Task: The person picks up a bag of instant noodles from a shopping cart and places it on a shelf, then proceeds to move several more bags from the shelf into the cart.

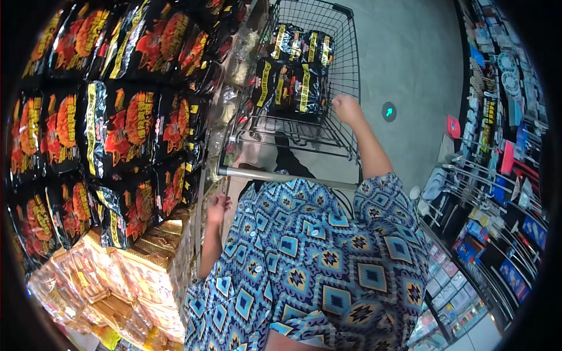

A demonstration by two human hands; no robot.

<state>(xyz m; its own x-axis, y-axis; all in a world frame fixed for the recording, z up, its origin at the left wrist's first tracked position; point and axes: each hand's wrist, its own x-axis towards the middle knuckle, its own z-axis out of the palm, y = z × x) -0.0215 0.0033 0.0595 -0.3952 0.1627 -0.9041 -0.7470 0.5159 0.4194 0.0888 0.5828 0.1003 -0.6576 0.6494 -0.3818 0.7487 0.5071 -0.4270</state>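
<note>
My right hand (pixel 349 110) is closed, its fingers curled, over the right side of a wire shopping cart (pixel 358 76). Anything inside that fist is hidden. Several black packs with yellow labels (pixel 304 88) lie in the cart's basket. Down at the left, my left hand (pixel 219 204) hangs beside the shelf edge, its fingers loosely bent and apart with nothing visible in them. It is below the left end of the cart's handle bar (pixel 257 173) and apart from it.
Rows of black noodle packs with red and yellow print (pixel 129 126) fill the shelf on the left. Golden packs (pixel 117 275) are stacked below them. Hanging goods (pixel 497 175) line the right side. A green arrow marker (pixel 389 112) is on the grey floor (pixel 404 52).
</note>
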